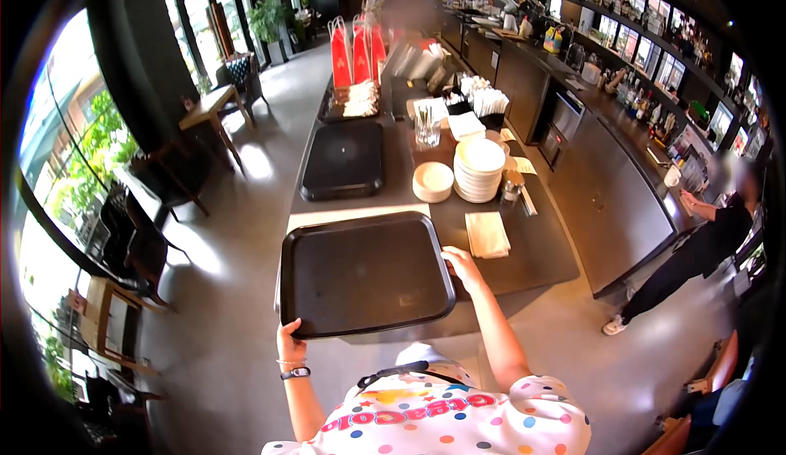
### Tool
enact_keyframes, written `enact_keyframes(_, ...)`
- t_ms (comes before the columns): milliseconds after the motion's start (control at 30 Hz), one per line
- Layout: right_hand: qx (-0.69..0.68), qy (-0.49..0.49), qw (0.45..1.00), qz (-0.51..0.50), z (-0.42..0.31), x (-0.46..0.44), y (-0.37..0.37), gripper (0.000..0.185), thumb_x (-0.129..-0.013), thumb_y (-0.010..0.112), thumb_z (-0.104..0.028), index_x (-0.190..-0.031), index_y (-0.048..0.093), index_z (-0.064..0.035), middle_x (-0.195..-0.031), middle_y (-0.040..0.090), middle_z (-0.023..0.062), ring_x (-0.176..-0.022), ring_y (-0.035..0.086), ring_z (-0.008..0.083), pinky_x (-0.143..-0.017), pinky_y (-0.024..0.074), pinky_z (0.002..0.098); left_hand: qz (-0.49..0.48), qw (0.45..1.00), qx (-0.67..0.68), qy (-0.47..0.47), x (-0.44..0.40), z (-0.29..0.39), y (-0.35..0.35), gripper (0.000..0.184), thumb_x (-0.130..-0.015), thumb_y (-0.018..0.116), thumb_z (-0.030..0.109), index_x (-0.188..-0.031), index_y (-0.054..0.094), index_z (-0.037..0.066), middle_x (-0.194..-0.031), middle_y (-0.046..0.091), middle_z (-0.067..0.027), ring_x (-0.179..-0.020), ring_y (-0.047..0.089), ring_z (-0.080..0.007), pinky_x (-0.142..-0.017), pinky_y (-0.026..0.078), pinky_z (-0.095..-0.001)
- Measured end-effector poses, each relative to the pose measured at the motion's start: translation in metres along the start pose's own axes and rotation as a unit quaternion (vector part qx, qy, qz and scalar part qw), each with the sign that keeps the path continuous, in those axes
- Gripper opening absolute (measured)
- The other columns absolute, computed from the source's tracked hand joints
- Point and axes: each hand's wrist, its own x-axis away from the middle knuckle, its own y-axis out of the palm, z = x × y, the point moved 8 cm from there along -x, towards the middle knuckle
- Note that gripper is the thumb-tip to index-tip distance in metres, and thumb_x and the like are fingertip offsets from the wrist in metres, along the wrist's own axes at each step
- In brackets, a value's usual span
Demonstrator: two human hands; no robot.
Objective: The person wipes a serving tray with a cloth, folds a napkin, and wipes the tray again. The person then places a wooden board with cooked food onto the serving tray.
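Note:
A black rectangular tray (364, 273) is held level over the near end of the dark counter, with nothing on it. My left hand (291, 342) grips its near left corner, the thumb over the rim. At the right edge, my right hand (463, 268) is closed round the rim. Beyond the held tray lies a stack of black trays (342, 158). To the right of my right hand is a folded beige cloth (488, 235). Behind that stand a tall stack of white plates (478, 168) and a lower plate stack (432, 182).
Glasses (426, 123), a jar (512, 186) and napkins (483, 95) stand farther back, near red bags (360, 54). A person in black (696, 242) stands at the back counter on the right. Tables and chairs (139, 242) line the left.

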Motion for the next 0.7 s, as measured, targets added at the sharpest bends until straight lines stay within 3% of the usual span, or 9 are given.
enact_keyframes(33,0.037,-0.009,0.999,0.028,-0.003,-0.018,-0.009,0.03,-0.085,0.06,-0.023,-0.106,0.062,-0.0015,-0.086,0.064,0.0036,-0.076,0.061,0.013,-0.067,0.049,0.0257,0.007,1.0,-0.01,0.012,-0.01,0.006,0.009,0.01,-0.07,0.066,0.002,-0.075,0.061,0.01,-0.075,0.064,-0.0024,-0.068,0.063,-0.0172,-0.058,0.049,-0.0277)
enact_keyframes(67,0.303,-0.159,0.938,0.055,-0.027,-0.035,-0.016,0.035,-0.082,0.064,-0.025,-0.107,0.061,0.0,-0.099,0.062,0.0115,-0.091,0.06,0.0237,-0.079,0.0489,0.0345,0.014,0.999,-0.018,0.022,-0.019,0.009,0.019,0.01,-0.07,0.066,0.003,-0.076,0.061,0.01,-0.076,0.064,-0.0027,-0.068,0.063,-0.0173,-0.057,0.049,-0.0274)
enact_keyframes(133,0.62,-0.275,0.7,0.223,-0.061,-0.031,-0.027,0.044,-0.076,0.07,-0.029,-0.108,0.06,0.0005,-0.118,0.053,0.0187,-0.111,0.049,0.034,-0.09,0.0429,0.0429,0.015,1.0,-0.005,0.023,-0.046,0.008,0.023,0.011,-0.07,0.065,0.002,-0.077,0.062,0.009,-0.076,0.065,-0.0034,-0.069,0.063,-0.0179,-0.059,0.05,-0.0262)
enact_keyframes(200,0.699,-0.226,0.62,0.276,-0.066,-0.039,-0.039,0.062,-0.071,0.074,-0.034,-0.117,0.051,0.0019,-0.127,0.043,0.0211,-0.121,0.037,0.0368,-0.095,0.0381,0.0472,0.03,0.999,0.01,0.008,-0.068,0.001,0.021,0.011,-0.07,0.065,0.002,-0.078,0.063,0.009,-0.075,0.064,-0.0026,-0.068,0.063,-0.0176,-0.059,0.049,-0.0262)
enact_keyframes(533,0.69,-0.169,0.625,0.323,-0.037,-0.084,-0.121,0.028,-0.074,0.064,-0.016,-0.098,0.059,-0.0032,-0.093,0.061,0.016,-0.096,0.058,0.034,-0.078,0.0493,0.0422,-0.025,0.992,-0.07,-0.103,-0.127,-0.028,0.026,0.007,-0.073,0.069,0.011,-0.072,0.062,0.012,-0.071,0.064,-0.0006,-0.061,0.059,-0.012,-0.045,0.037,-0.0224)
enact_keyframes(600,0.58,-0.031,0.718,0.383,-0.059,-0.067,-0.14,0.021,-0.078,0.063,-0.018,-0.09,0.062,-0.0009,-0.082,0.064,0.0176,-0.081,0.064,0.0323,-0.072,0.0507,0.0407,-0.043,0.992,-0.069,-0.099,-0.143,-0.035,0.025,0.006,-0.076,0.067,0.014,-0.074,0.064,0.01,-0.073,0.064,-0.0015,-0.063,0.06,-0.0137,-0.05,0.044,-0.0262)
enact_keyframes(633,0.489,-0.116,0.766,0.4,-0.082,-0.051,-0.127,0.021,-0.08,0.062,-0.019,-0.091,0.062,-0.0003,-0.08,0.064,0.0185,-0.075,0.064,0.0308,-0.071,0.0502,0.0394,-0.064,0.986,-0.093,-0.123,-0.137,-0.03,0.039,0.007,-0.075,0.068,0.014,-0.076,0.065,0.009,-0.076,0.065,-0.003,-0.068,0.061,-0.0153,-0.058,0.048,-0.028)
enact_keyframes(667,0.386,-0.2,0.8,0.414,-0.099,-0.037,-0.118,0.021,-0.083,0.061,-0.019,-0.091,0.061,0.0004,-0.078,0.064,0.0193,-0.069,0.064,0.0294,-0.07,0.0497,0.0381,-0.03,0.992,-0.079,-0.097,-0.139,-0.029,0.046,0.007,-0.074,0.068,0.014,-0.071,0.063,0.011,-0.068,0.063,-0.0012,-0.06,0.06,-0.0146,-0.047,0.042,-0.0271)
enact_keyframes(700,0.363,-0.173,0.805,0.435,-0.096,-0.032,-0.123,0.02,-0.084,0.059,-0.018,-0.091,0.06,0.0005,-0.078,0.064,0.0192,-0.069,0.063,0.0272,-0.069,0.049,0.0365,-0.042,0.986,-0.099,-0.129,-0.145,-0.033,0.044,0.007,-0.073,0.069,0.013,-0.077,0.064,0.009,-0.073,0.065,-0.0013,-0.064,0.061,-0.0161,-0.051,0.045,-0.0283)
